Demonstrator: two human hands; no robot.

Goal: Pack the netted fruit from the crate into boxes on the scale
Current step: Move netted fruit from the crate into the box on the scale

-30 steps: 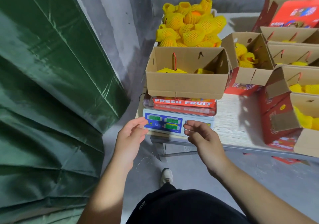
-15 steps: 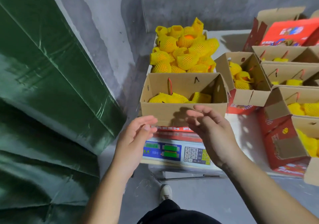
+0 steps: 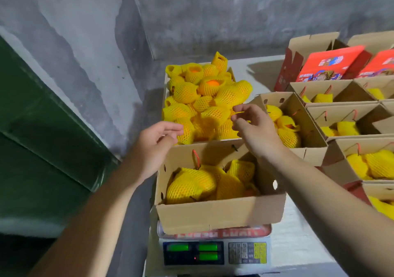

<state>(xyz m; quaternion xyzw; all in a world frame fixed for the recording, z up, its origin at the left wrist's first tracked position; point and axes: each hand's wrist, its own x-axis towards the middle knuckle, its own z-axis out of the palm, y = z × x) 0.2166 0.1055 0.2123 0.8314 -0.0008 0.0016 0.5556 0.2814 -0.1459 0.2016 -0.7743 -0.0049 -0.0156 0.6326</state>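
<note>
Both hands were stretched forward over the far edge of the box (image 3: 213, 215) that stood on the scale (image 3: 215, 253), and neither hand held anything. The left hand (image 3: 154, 146) had its fingers loosely bent and apart, with the thumb under them, and its fingertips (image 3: 178, 128) were just beside a netted fruit (image 3: 187, 132) at the near left corner of the crate (image 3: 164, 91). The right hand (image 3: 253, 127) was also not closed, its fingers curved with the tips pointing left, and they hovered over the near right part of the heap, very near another fruit (image 3: 226, 130); I could not tell if they touched the net. The heap of netted fruit (image 3: 204, 102) lay directly beyond the box, so from both hands the fruit was ahead and a little below. The fruit near the left fingertips seemed to stand with its long axis more or less upright, while most of the others lay tilted in different directions. In my judgement the left hand was slightly nearer to a fruit, and each hand needed only a short reach forward and down to close around 1 piece. The box on the scale already had several netted fruits (image 3: 191, 185) in it, mostly at the left and middle, and there was place left at the right side. Further boxes (image 3: 298, 148) with fruit stood to the right on the table.
</note>
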